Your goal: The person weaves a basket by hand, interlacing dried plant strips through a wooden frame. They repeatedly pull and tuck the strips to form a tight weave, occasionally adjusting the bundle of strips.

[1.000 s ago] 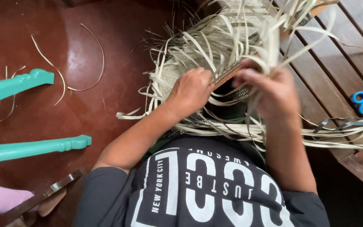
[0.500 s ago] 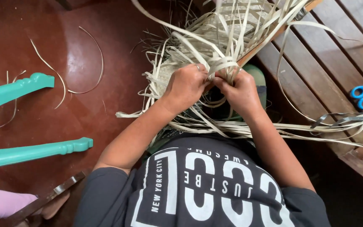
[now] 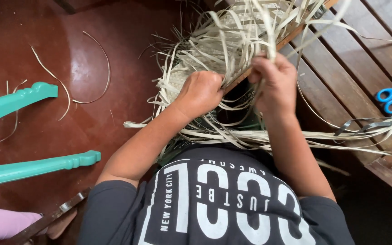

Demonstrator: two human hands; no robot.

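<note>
With my left hand [image 3: 200, 93] clamped on the pale woven palm-strip mat [image 3: 232, 50], my right hand [image 3: 273, 81] at three o'clock should tension its pinched strip evenly.

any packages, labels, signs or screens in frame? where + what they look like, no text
No packages, signs or screens.
Printed shirt: bottom centre, on the person; dark grey with large white block lettering across the chest.
Dark printed item: between the left hand and right hand, under the pale woven strips; small pale print, kind cannot be told.
</note>
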